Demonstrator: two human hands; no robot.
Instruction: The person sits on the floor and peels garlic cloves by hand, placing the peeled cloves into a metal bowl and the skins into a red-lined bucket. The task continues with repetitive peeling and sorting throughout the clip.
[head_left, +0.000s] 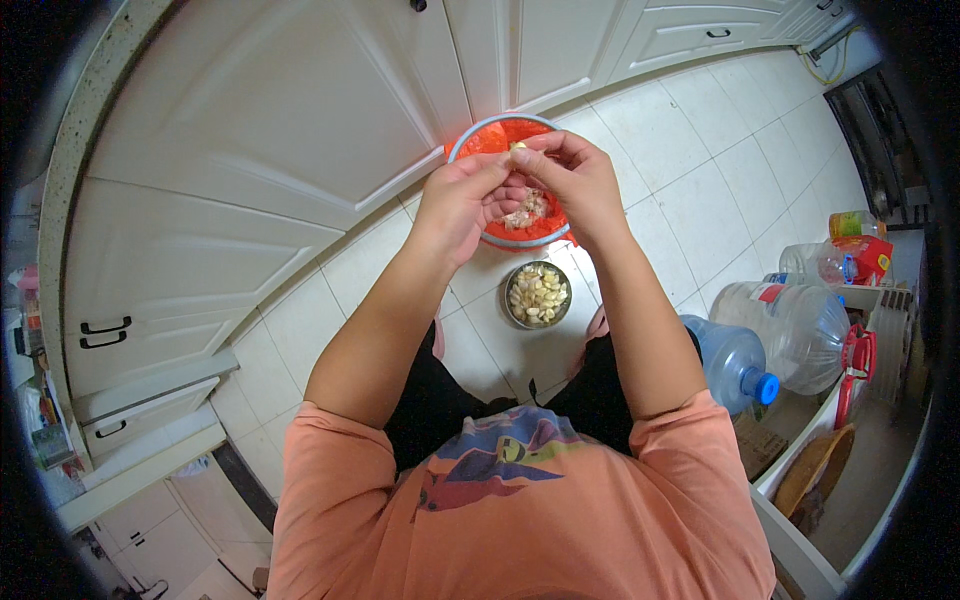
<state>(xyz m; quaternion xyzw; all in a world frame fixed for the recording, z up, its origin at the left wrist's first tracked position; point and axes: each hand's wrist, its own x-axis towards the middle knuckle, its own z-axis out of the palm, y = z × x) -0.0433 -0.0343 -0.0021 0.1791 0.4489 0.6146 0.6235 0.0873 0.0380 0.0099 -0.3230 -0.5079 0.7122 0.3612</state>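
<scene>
My left hand (469, 196) and my right hand (577, 180) meet at the fingertips above a round bin (512, 244) lined with a red plastic bag. Between their thumbs and fingers they pinch a small pale garlic clove (518, 146), partly hidden by the fingers. Inside the bin, papery garlic skins (528, 211) lie on the red bag. On the tiled floor, nearer my body, a round metal bowl (511, 315) is filled with garlic cloves (538, 294), most of them peeled.
White cabinets (277, 97) stand at the left and ahead, close to the bin. To my right are a blue-capped water jug (724, 360), a large clear plastic bottle (787, 334) with a red handle, and smaller bottles. My pink slippers rest on either side of the bowl.
</scene>
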